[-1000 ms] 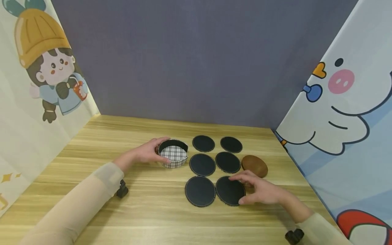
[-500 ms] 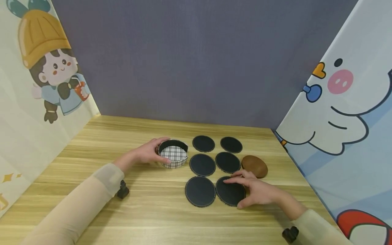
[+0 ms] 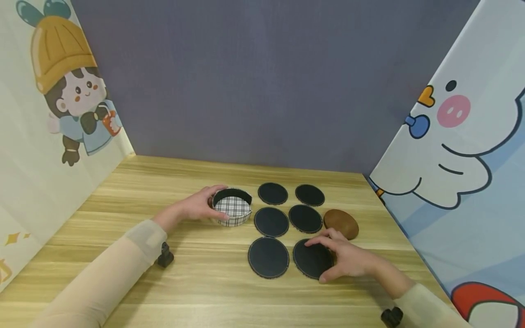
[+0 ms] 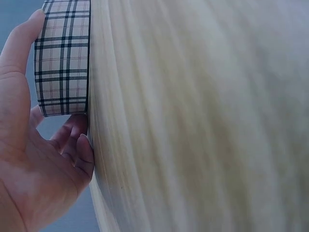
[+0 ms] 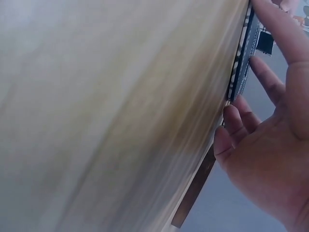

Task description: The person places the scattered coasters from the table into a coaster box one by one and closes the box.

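My left hand (image 3: 201, 203) holds a round plaid coaster holder (image 3: 232, 220) by its left side, thumb on the near side and fingers behind. The holder has a black inner wall and a gap in its right side; in the left wrist view its plaid wall (image 4: 63, 63) stands on the table. My right hand (image 3: 348, 257) spans the nearest right black round coaster (image 3: 307, 264), thumb at its near edge and index finger over its top. In the right wrist view the coaster's edge (image 5: 241, 53) lies between thumb and fingers.
Several other black coasters (image 3: 268, 257) lie in two columns on the wooden table (image 3: 197, 282). A brown round piece (image 3: 341, 223) rests right of them, just beyond my right hand. A grey panel (image 3: 246, 91) stands at the back, with cartoon-printed panels on both sides.
My right hand has closed over the nearest right coaster, which has shifted slightly right and nearer, leaving a gap to its left neighbour. The left hand and holder stay in place.
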Motion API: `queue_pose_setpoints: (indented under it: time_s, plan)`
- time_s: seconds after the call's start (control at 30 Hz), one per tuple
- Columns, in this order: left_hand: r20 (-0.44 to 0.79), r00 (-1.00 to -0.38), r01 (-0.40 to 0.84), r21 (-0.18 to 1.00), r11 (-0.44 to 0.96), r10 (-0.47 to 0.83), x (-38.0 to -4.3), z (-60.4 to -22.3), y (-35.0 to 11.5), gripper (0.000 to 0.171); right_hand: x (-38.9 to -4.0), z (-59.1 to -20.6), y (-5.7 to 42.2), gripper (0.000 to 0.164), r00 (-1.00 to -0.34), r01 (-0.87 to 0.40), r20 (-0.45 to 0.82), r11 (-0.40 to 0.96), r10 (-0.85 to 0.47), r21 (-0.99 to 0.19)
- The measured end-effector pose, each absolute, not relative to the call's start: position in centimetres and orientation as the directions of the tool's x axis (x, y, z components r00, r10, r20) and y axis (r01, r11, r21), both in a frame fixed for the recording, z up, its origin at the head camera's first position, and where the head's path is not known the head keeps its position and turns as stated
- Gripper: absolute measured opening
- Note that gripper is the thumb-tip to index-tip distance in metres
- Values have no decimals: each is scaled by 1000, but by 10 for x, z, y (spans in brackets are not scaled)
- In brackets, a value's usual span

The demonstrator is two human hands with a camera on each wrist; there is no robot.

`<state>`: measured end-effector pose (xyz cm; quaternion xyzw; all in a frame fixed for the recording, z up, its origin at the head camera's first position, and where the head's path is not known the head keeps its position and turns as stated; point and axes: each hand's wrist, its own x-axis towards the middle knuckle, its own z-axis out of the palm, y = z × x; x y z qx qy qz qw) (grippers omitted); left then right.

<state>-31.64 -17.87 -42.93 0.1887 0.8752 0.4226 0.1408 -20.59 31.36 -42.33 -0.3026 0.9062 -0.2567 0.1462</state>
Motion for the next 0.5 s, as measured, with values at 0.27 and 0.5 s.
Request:
queue_pose_setpoints:
  time_s: [0.27,0.5]
  plan:
    - [-74,-894,226,779,585,443,-316,-432,-180,118,-204,-425,314,83,-767,-493,-93,677,-635,-547]
    - [-72,-890,229,785,576,451,-316,-432,-180,118,-205,-427,314,82,-756,-534,-62,668,-652,-518]
